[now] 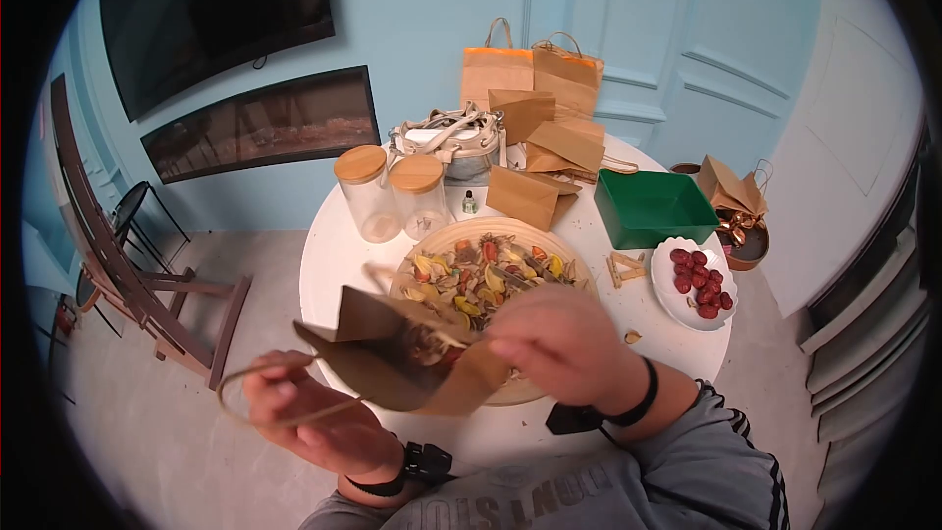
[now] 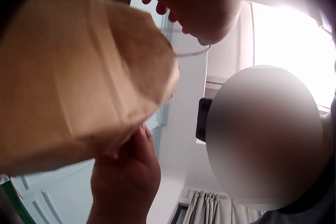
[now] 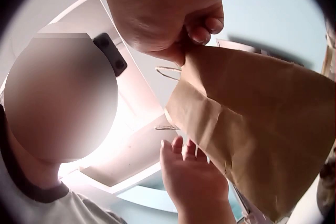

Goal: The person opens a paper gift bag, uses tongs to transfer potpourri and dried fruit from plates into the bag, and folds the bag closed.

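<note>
A brown paper bag (image 1: 368,363) is tilted over the table's front, its mouth facing me. Dried flower pieces show at its opening. My right hand (image 1: 559,348) pinches the bag's rim between thumb and curled fingers; the right wrist view shows this grip on the paper (image 3: 262,113). At the opposite side, my left hand (image 1: 319,417) has loosely bent fingers at the bag's twisted handle (image 1: 224,397), whose loop crosses the hand. Behind the bag lies a round wooden tray (image 1: 579,270) of dried petals and flowers (image 1: 496,275), partly covered by bag and right hand.
Two wooden-lidded glass jars (image 1: 368,201) stand left, near a small bottle (image 1: 469,202). A handbag (image 1: 456,142) and several paper bags (image 1: 535,196) line the back. At right are a green box (image 1: 653,206), wooden pieces (image 1: 625,268) and a white plate (image 1: 677,309) of red dates (image 1: 702,280).
</note>
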The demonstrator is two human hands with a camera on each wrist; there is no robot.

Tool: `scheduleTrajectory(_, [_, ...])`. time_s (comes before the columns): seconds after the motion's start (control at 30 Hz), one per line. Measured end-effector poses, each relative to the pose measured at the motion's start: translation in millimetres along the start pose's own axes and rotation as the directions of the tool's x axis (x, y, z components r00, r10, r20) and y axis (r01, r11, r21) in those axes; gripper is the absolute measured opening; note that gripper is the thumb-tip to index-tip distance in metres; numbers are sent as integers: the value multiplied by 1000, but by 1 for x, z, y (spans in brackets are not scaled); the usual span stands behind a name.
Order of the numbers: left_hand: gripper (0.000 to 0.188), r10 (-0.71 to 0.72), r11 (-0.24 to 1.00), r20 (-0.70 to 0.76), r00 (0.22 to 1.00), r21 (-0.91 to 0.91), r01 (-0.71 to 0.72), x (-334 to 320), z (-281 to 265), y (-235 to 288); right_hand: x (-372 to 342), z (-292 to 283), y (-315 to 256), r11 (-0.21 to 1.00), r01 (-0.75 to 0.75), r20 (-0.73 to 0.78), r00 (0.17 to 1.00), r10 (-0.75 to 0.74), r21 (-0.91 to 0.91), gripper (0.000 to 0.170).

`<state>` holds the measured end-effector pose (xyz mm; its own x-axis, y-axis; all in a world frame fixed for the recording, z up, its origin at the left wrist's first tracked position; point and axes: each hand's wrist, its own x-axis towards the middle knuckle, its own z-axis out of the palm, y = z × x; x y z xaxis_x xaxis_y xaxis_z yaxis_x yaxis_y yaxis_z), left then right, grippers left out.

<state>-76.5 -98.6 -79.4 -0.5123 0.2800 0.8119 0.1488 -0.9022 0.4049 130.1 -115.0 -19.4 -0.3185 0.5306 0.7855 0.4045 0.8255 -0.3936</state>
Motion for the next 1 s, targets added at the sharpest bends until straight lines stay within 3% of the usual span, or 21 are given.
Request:
scheduleTrajectory(0.03, [48,12,1000,51,999,3,-12,1,-6,-9,2,-10,0,1000,0,-3,1000,0,-2,5])
scheduleTrajectory(0.07, [64,-169,985,15,986,-16,169,1,-1,-7,3,-22,0,996,-39,3,999,38,84,6])
scheduleTrajectory(0.13, [75,-355,934,190,915,40,354,6,8,-7,0,-35,-2,984,-81,9,997,80,162,6])
scheduleTrajectory(0.2, [76,-478,831,493,727,-16,557,6,10,-13,-4,-43,-4,952,-156,-15,986,166,263,6])
scheduleTrajectory(0.27, [65,-654,532,647,391,27,846,4,13,0,-7,-44,-5,938,-150,-40,985,171,312,5])
scheduleTrajectory(0.3, [65,-651,531,650,392,21,847,1,12,0,-8,-45,-6,915,-194,-23,976,216,354,5])
scheduleTrajectory(0.37, [53,-556,349,809,188,23,937,-5,5,-2,-13,-46,-8,890,-238,-9,965,262,390,5])
scheduleTrajectory(0.47, [41,-473,424,865,165,59,904,-7,1,-4,-23,-43,-7,903,-293,64,956,288,315,7])
scheduleTrajectory(0.53, [34,-477,413,856,199,19,911,-10,1,-3,-33,-32,-6,833,-418,164,908,385,362,9])
scheduleTrajectory(0.57, [34,-507,430,827,244,-3,903,-9,1,-2,-38,-26,0,904,-311,156,949,275,293,19])
scheduleTrajectory(0.63, [34,-525,539,768,367,-34,842,-12,-1,-6,-37,-19,3,913,-267,108,964,245,310,26])
scheduleTrajectory(0.67, [34,-519,536,777,358,-31,844,-17,-1,-6,-39,-18,3,918,-220,65,975,211,329,34])
scheduleTrajectory(0.7, [34,-561,580,663,496,-113,807,-23,0,-4,-41,-19,3,854,-313,113,949,293,417,45])
scheduleTrajectory(0.73, [33,-585,628,526,617,-186,755,-27,3,-3,-42,-23,3,856,-314,101,949,299,411,45])
scheduleTrajectory(0.77, [33,-614,631,437,658,-228,741,-25,11,4,-43,-29,2,741,-443,223,896,384,504,45])
scheduleTrajectory(0.8, [33,-610,627,448,654,-232,744,-23,13,5,-44,-34,2,600,-563,352,826,441,569,45])
scheduleTrajectory(0.87, [37,-632,646,345,694,-260,718,-23,16,3,-47,-39,7,620,-601,382,799,464,505,42])
scheduleTrajectory(0.9, [39,-654,643,303,693,-259,720,-24,18,2,-44,-43,8,652,-614,473,780,411,446,41])
scheduleTrajectory(0.93, [39,-655,638,309,689,-262,724,-23,18,1,-42,-47,9,684,-619,561,746,358,387,39])
scheduleTrajectory(1.0, [41,-636,593,437,636,-251,765,-20,16,3,-40,-45,8,703,-598,549,761,346,386,34])
